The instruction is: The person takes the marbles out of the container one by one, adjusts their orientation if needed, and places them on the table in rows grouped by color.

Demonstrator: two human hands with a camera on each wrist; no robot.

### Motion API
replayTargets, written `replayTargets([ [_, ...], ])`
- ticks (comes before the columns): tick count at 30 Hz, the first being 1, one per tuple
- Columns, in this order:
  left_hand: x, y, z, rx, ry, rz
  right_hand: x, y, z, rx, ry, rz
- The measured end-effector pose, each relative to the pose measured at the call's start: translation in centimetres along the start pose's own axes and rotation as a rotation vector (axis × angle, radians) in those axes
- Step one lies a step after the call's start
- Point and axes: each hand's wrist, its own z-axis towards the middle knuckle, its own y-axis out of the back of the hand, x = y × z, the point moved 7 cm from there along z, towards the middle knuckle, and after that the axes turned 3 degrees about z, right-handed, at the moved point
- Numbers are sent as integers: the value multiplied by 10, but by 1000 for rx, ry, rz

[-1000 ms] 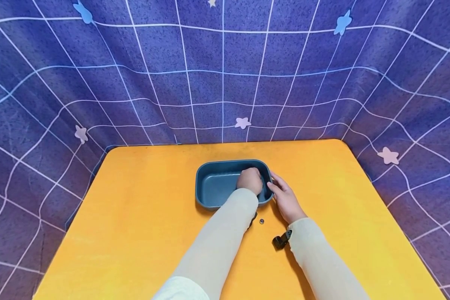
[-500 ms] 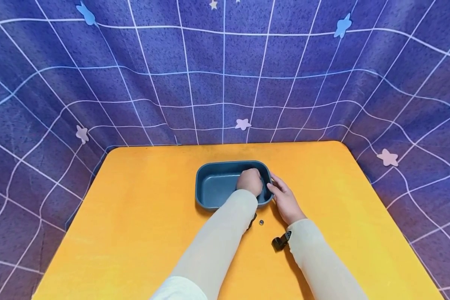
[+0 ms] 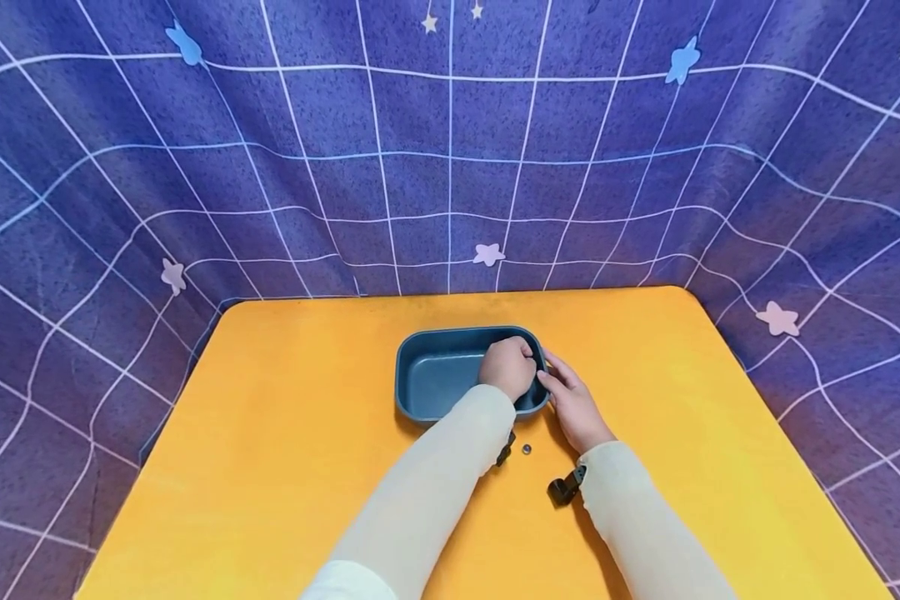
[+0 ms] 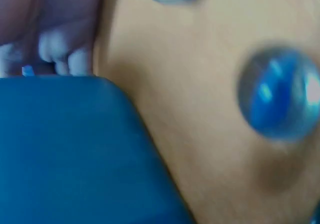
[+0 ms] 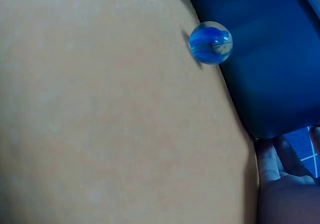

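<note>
A dark teal plastic box, shallow with rounded corners, stands open-topped on the table. My left hand reaches into its right end. Its fingers are curled, and a small bright blue bit, which looks like part of a marble, shows between them; the rest is hidden by the fingers and the box wall. My right hand grips the right end wall, thumb at the rim and fingers outside. A glass marble with blue swirls lies outside, near the front wall. The right wrist view shows a marble beside the box.
The yellow table extends on both sides of the box. A blue grid curtain with stars hangs behind and at the sides. A black wrist camera sits on my right wrist, close above the tabletop.
My left hand has turned and lifted slightly inside the box, so more of its curled fingers show. My right hand stays on the box's end. The head view has tilted slightly.
</note>
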Motion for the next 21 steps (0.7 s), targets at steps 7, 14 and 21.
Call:
replayTargets([
  [7, -4, 9, -12, -21, -16, -136, -1, -2, 0, -6, 10, 17],
  [14, -6, 16, -25, -24, -52, -245, 2, -3, -1, -21, 24, 7],
  [21, -1, 23, -37, -54, -95, -298, 3, -2, -1, -20, 20, 11],
])
